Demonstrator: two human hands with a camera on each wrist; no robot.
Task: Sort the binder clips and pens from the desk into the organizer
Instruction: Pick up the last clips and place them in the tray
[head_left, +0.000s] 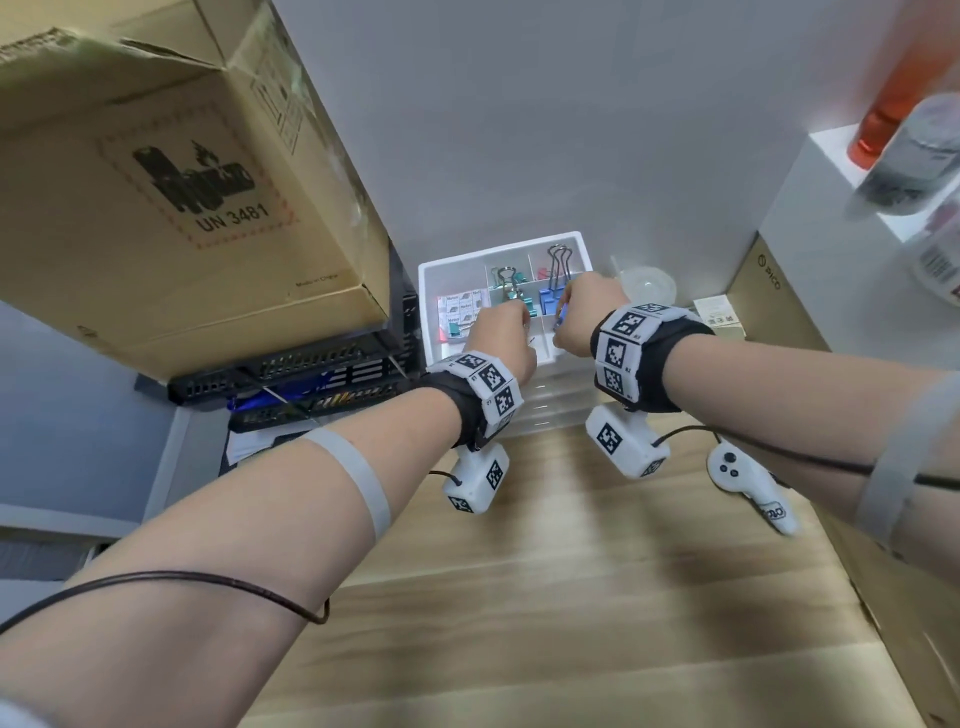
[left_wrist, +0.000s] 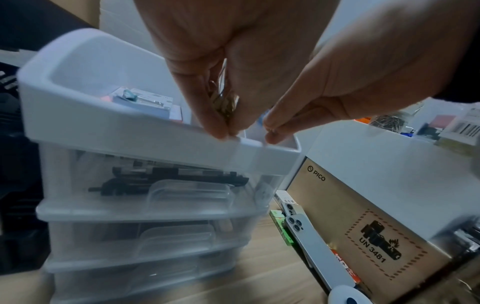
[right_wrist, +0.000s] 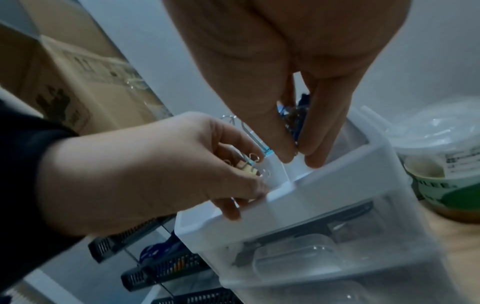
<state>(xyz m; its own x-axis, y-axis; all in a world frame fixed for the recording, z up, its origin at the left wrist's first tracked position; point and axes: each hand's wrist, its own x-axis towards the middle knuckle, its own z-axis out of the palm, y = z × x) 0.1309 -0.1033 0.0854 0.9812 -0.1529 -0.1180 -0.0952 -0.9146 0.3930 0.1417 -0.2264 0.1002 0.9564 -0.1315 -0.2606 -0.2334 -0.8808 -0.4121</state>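
Fingers (right_wrist: 283, 144) downward over organizer (right_wrist: 337, 176)

Up on the left sits a big cardboard box (head_left: 171, 171) stamped UN 3481, resting on a stack of black mesh trays (head_left: 306, 379). Over on the right of the wooden worktop (head_left: 571, 597) lies a white controller (head_left: 748, 483), with a PICO box (left_wrist: 363, 226) standing beside it. A phone (left_wrist: 309, 244) leans against that box, and a clear plastic lid (head_left: 647, 283) sits near the wall.
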